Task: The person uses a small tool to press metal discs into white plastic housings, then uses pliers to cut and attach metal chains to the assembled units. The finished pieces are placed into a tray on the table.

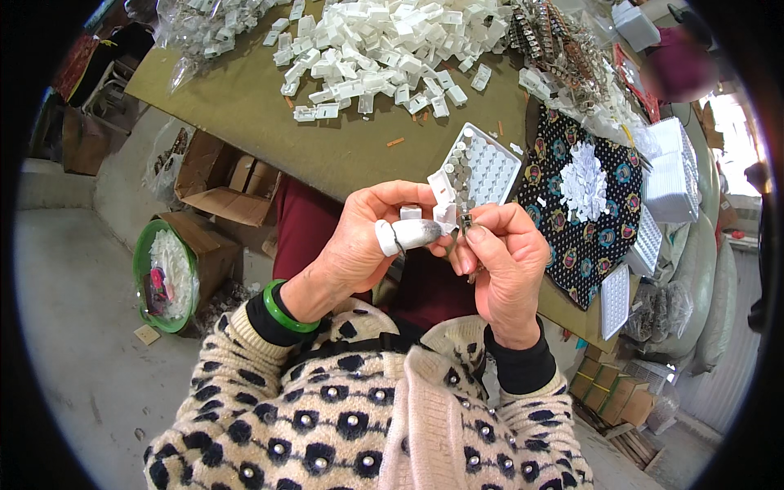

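Note:
My left hand (355,233) is closed around a small white plastic case (442,193), held up in front of me above the table edge. A white finger cot (408,235), smudged grey at its tip, covers one of its fingers. My right hand (508,257) pinches a small metal piece (466,221) right beside the case; its exact kind is too small to make out. Just beyond both hands lies a white gridded tray (492,167), with several round grey discs (459,173) along its left side.
A big heap of white plastic cases (392,53) covers the table's (245,90) far side. To the right, a patterned cloth (563,245) bears a pile of white slips (584,181), near stacked white trays (674,167). A green basket (169,273) and cardboard box (229,175) stand at left.

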The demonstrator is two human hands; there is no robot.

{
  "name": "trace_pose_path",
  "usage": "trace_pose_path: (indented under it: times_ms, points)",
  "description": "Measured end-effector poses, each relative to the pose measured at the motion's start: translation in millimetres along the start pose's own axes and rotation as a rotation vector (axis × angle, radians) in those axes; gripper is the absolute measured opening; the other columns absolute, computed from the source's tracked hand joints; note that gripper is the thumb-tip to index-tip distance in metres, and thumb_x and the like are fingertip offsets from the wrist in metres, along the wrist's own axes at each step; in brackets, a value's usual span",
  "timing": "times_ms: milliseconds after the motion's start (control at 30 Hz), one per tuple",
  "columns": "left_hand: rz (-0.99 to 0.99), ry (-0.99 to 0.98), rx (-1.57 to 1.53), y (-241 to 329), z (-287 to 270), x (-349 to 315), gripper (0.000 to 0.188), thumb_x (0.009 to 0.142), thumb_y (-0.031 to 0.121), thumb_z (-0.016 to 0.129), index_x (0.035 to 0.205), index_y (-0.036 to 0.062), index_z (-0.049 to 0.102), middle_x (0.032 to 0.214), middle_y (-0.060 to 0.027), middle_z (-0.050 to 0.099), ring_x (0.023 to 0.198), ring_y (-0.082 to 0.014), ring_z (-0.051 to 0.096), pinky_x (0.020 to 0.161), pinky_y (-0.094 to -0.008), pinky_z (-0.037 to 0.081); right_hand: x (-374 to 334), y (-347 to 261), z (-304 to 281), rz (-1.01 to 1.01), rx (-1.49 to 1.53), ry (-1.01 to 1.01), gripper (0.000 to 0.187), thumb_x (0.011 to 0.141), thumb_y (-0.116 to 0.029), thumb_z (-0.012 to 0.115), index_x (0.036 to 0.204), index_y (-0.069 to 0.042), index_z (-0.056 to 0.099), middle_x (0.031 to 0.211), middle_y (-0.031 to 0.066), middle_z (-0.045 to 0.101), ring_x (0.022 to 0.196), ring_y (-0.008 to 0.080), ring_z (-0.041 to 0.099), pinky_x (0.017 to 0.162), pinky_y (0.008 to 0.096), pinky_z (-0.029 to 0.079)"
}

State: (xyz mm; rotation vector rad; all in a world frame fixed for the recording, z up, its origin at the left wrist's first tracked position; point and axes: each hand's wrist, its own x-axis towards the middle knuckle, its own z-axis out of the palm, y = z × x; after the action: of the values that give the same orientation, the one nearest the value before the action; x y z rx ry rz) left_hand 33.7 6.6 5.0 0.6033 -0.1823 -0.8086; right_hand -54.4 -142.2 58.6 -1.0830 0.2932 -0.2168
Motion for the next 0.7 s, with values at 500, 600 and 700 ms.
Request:
trace_pose_path:
  times_ms: [500, 600, 700]
  points:
    - [0.192, -0.025, 0.094, -1, 10, 1, 0.024, 0.077, 0.003, 0.079, 0.092, 0.0011, 0.061, 0.097, -0.0111, 0.066, 0.088, -0.0181, 0.066, 0.076, -0.0324, 0.059, -8, -5, 11, -0.056, -0.358, 0.035, 0.01, 0.093, -0.005, 0.064, 0.098, 0.003, 0.062, 0.083, 0.0045, 0.065, 0.062, 0.0036, 0.054, 0.055, 0.0187, 0.045]
    - [0.187, -0.049, 0.11, 0, 9, 0, 0.022, 0.077, -0.001, 0.078, 0.091, 0.0008, 0.062, 0.096, -0.0095, 0.065, 0.088, -0.0162, 0.064, 0.076, -0.0308, 0.058, -4, -11, 8, 0.044, -0.199, -0.01, 0.008, 0.092, -0.004, 0.064, 0.097, 0.002, 0.062, 0.082, 0.0029, 0.065, 0.062, 0.0034, 0.054, 0.055, 0.0185, 0.044]
    - [0.199, -0.101, 0.209, 3, 5, 1, 0.019, 0.079, -0.006, 0.075, 0.093, 0.0004, 0.062, 0.097, -0.0068, 0.063, 0.088, -0.0136, 0.06, 0.077, -0.0285, 0.055, -3, -17, 6, 0.087, -0.307, -0.04, 0.006, 0.09, -0.001, 0.064, 0.095, 0.002, 0.062, 0.08, 0.0025, 0.064, 0.061, 0.004, 0.053, 0.055, 0.019, 0.044]
